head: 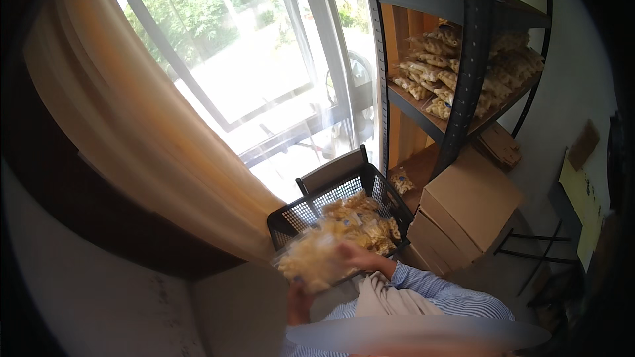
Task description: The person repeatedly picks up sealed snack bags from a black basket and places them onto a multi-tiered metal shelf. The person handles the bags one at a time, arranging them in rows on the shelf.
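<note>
A clear plastic bag of pale, curled snack pieces [310, 258], blurred, is held between my two hands over the near left edge of a black plastic basket [292, 215]. My left hand [300, 292] grips its lower end. At its right side, my right hand [353, 256] has hold of it; the fingertips are partly hidden and blurred. More filled bags [364, 223] lie piled inside the basket, some bearing small blue labels.
A dark metal shelf rack [469, 59] at the right holds many similar bags [436, 69]. One bag [401, 182] lies on its lower shelf. Cardboard boxes [471, 198] stand right of the basket. A curtain [163, 144] hangs at the left beside a bright window [238, 49].
</note>
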